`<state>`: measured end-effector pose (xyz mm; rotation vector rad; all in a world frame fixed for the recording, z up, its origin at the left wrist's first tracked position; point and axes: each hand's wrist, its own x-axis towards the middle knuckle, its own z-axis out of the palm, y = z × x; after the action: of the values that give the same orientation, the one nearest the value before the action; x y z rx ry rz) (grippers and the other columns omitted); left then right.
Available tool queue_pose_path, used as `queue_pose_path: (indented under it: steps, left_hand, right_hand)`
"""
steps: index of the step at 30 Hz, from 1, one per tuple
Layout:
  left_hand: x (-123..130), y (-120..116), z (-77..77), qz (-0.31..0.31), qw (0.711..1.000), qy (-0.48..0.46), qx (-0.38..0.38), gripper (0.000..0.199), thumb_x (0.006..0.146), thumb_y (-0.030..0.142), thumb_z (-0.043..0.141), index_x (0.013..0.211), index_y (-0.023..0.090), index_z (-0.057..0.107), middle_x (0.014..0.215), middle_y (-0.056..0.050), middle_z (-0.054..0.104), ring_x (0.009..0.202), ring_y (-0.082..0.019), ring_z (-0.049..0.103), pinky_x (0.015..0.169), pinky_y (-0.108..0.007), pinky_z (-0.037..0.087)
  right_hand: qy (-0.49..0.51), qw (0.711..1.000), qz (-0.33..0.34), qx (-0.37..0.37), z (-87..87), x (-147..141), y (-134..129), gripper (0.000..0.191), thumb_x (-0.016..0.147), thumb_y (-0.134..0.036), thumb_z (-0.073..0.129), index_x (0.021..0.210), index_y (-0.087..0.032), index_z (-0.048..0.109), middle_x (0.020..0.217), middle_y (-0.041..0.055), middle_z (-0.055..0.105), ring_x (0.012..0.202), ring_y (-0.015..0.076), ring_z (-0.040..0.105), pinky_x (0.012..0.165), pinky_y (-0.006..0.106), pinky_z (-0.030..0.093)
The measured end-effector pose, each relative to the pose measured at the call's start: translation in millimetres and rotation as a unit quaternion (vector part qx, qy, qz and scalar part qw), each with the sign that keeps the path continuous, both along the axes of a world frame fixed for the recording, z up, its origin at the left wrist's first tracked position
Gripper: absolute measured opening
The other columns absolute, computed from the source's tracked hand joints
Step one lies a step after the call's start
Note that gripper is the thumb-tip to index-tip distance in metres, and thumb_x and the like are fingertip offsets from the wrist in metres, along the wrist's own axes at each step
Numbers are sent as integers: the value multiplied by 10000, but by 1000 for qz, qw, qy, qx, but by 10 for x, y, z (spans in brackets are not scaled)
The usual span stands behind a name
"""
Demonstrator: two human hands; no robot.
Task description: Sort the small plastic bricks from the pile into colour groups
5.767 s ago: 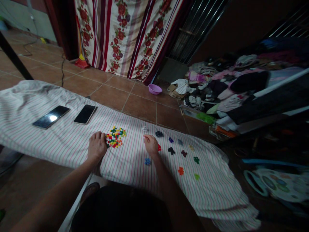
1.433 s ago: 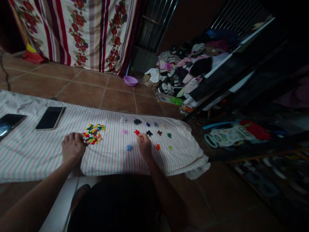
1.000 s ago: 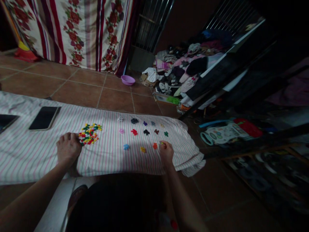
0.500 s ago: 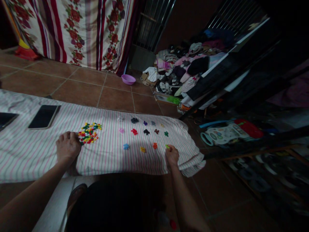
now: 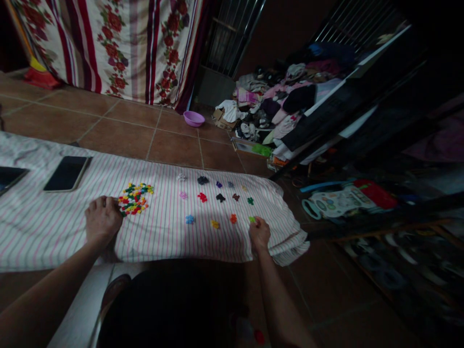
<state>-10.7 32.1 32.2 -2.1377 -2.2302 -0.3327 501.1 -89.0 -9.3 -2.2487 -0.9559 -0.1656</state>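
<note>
My left hand (image 5: 103, 217) rests on the striped cloth (image 5: 159, 241), its fingers at the left edge of a mixed pile of small red, yellow, green and white pieces (image 5: 136, 199); whether it holds one is hidden. My right hand (image 5: 260, 233) has its fingertips pinched at the light green pieces (image 5: 252, 219), near the right end of the cloth. Small single-colour clusters lie in rows between the hands, among them blue (image 5: 190, 219), yellow (image 5: 215, 224), orange (image 5: 233, 218), red (image 5: 202, 197), black (image 5: 220, 197) and dark green (image 5: 250, 200).
A phone (image 5: 67, 173) lies on the cloth at the left, with another dark device (image 5: 10, 178) beyond it. Past the cloth, a purple basin (image 5: 194, 119) stands on the tiled floor near heaped clothes (image 5: 268, 101). A patterned curtain (image 5: 126, 48) hangs behind.
The view has shifted very slightly. A little more of the light green pieces shows beside my right fingertips. My left hand stays beside the mixed pile.
</note>
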Motion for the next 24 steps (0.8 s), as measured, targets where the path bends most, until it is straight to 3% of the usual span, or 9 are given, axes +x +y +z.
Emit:
queue_pose_path:
  steps: [8, 13, 19, 24]
  left_hand:
    - [11, -8, 22, 3, 1000, -10, 4, 358, 920, 262, 281, 1074, 96, 558, 1114, -190, 558, 1038, -318, 478, 784, -404, 372]
    - [8, -2, 2, 5, 1000, -25, 10, 358, 901, 243, 305, 1079, 97, 579, 1100, -180, 562, 1040, -302, 480, 811, -398, 375]
    - [0, 27, -39, 6, 999, -38, 15, 353, 892, 236, 311, 1086, 131, 587, 1114, -160, 554, 1054, -296, 461, 841, -417, 373]
    - [-5, 35, -69, 10, 999, -39, 21, 346, 908, 256, 299, 1064, 133, 582, 1113, -157, 549, 1054, -296, 453, 846, -415, 367]
  right_hand:
    - [46, 998, -11, 40, -19, -22, -31, 457, 674, -340, 419, 987, -120, 669, 934, 152, 698, 871, 262, 621, 856, 403, 475]
    - [46, 996, 6, 80, 91, -197, 64, 462, 724, -402, 415, 988, -122, 669, 934, 152, 698, 866, 264, 627, 835, 409, 483]
    - [68, 988, 105, 96, 308, -742, 314, 421, 763, -414, 455, 996, -141, 676, 971, 137, 699, 862, 241, 632, 816, 372, 490]
    - [77, 970, 217, 77, 386, -1322, 536, 380, 792, -383, 447, 975, -150, 685, 992, 126, 696, 924, 233, 635, 852, 373, 502]
